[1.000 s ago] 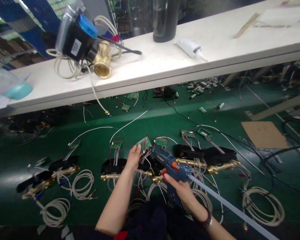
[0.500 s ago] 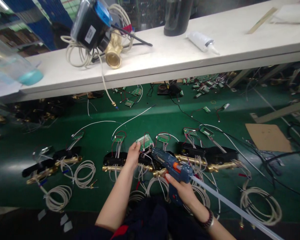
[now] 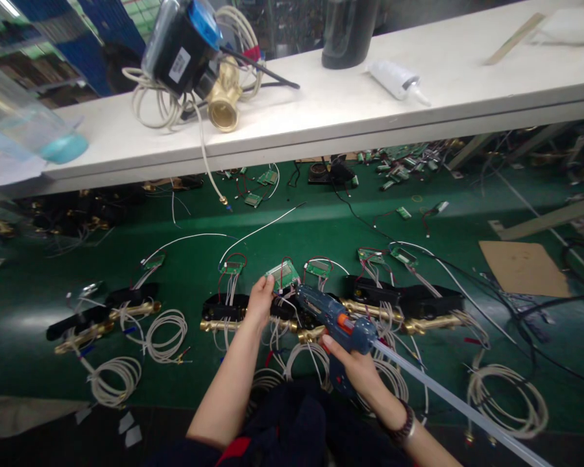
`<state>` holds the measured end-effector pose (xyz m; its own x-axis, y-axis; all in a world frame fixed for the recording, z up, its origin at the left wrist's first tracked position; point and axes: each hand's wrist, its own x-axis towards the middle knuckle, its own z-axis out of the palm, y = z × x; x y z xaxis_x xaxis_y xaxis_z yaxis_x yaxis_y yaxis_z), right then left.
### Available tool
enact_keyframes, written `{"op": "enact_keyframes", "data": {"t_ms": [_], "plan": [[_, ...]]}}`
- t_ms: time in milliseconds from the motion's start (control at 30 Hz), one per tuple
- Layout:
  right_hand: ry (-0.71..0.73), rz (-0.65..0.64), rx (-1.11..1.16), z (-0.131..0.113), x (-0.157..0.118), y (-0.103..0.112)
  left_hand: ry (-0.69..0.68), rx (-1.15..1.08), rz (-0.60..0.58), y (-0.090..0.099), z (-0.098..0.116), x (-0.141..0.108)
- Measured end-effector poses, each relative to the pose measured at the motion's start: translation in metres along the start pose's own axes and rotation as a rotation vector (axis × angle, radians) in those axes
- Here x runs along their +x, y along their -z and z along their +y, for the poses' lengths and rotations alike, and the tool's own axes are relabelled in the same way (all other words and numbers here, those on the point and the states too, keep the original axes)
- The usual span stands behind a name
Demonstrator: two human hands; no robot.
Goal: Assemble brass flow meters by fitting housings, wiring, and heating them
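Note:
My left hand pinches the lower left edge of a green circuit board with a small display and wires. In my right hand is a dark blue hot glue gun, a long clear glue stick running out of its back. The gun's nozzle points at the board's lower right corner; whether it touches I cannot tell. Under the hands lie black housings with brass pipe bodies and coiled grey cables. Another circuit board rests just right of the held one.
A white shelf spans the bench above the hands. On it stand a brass-bodied meter, a dark bottle and a white tube. More meters line the green mat. Cardboard lies at right.
The view has shifted very slightly. Both hands keep their grips, and the glue gun's nozzle stays by the board's corner.

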<state>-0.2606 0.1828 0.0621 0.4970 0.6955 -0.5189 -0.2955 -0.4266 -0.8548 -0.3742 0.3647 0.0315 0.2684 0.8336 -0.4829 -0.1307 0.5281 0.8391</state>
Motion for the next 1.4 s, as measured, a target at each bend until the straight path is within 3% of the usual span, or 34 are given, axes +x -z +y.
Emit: {"op": "enact_keyframes", "data": {"t_ms": [567,1400], "plan": [[0.019,-0.074,0.028,-0.009,-0.002,0.001,0.004,-0.042,0.01,-0.004,0.004,-0.003],[-0.006,0.056,0.022,-0.009,0.0,0.0,0.027,-0.039,0.025,-0.003,0.006,-0.006]]}}
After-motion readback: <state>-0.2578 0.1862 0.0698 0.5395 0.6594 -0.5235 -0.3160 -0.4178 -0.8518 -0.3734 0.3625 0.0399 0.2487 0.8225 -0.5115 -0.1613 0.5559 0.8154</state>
